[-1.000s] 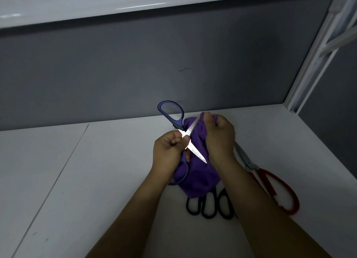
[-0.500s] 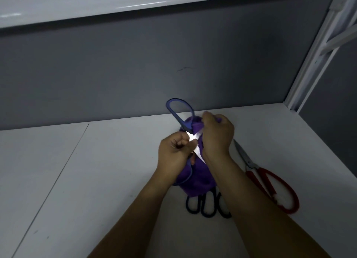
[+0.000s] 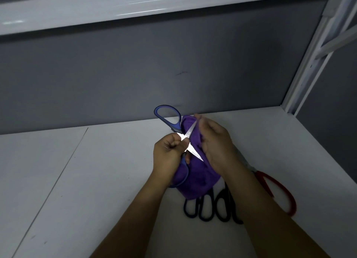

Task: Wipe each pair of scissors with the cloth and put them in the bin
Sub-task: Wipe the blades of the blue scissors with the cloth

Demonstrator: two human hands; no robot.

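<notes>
Spread blue scissors are gripped at pivot by left hand so one blade is wiped with cloth pinched by right hand.

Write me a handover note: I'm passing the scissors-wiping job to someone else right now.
Left hand grips the blue scissors, blades spread open.
Right hand holds the purple cloth against one blade.
Black scissors and red scissors lie on the table beneath the right forearm.
Done: wiping of the blue pair under way; bin not in view.
Left: finish it, bin it, then wipe and bin the others.
</notes>
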